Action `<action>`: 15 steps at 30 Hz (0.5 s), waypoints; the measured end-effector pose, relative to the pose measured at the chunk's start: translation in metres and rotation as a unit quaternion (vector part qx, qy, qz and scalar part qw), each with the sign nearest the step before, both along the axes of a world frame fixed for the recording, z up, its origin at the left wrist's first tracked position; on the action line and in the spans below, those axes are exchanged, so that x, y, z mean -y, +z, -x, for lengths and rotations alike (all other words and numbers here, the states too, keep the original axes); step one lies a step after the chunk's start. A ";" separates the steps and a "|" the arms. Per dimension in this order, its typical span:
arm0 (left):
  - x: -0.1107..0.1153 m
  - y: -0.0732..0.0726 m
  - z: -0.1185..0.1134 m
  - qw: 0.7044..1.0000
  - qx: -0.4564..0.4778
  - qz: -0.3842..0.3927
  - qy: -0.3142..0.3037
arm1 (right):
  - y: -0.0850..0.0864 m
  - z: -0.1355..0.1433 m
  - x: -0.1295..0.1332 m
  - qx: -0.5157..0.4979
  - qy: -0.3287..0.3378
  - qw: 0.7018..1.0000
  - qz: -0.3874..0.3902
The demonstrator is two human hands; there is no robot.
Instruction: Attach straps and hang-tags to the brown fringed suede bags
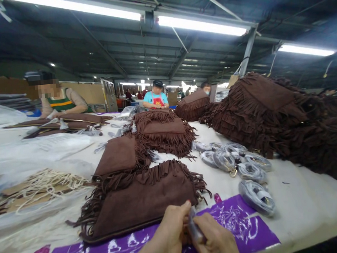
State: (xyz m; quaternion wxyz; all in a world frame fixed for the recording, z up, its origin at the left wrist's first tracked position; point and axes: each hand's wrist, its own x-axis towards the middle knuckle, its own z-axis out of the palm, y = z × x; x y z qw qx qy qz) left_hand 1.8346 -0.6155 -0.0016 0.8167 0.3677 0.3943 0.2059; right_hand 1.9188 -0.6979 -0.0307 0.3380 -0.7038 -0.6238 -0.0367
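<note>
Close in front of me, my left hand [175,229] and my right hand [215,236] come together, fingers closed on a greyish, plastic-wrapped bundle [195,229]. It resembles the coiled straps [255,197] in clear plastic lying to the right, but my fingers cover most of it. Just beyond my hands a brown fringed bag [142,203] lies flat, its zipper edge towards me. A shiny purple plastic sheet [238,218] spreads beneath my hands and partly under the bag. Behind that bag lies another brown bag [116,154].
A tall heap of fringed bags [261,110] fills the right side. More bags [164,129] are stacked mid-table. White cords on cardboard tags [48,186] lie at left. One co-worker [62,98] handles bags at the left; another [155,96] stands across the white table [299,209].
</note>
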 end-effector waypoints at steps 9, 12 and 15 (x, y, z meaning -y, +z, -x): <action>0.004 0.009 -0.001 0.978 -0.149 -0.144 -0.025 | 0.007 -0.052 -0.027 -0.090 -0.030 0.995 -0.010; 0.000 0.015 0.009 0.936 -0.183 -0.298 -0.037 | -0.005 -0.053 -0.046 -0.049 0.037 0.998 -0.028; -0.010 0.031 0.026 0.863 -0.198 -0.461 -0.066 | 0.004 -0.048 -0.057 -0.021 0.062 0.993 -0.099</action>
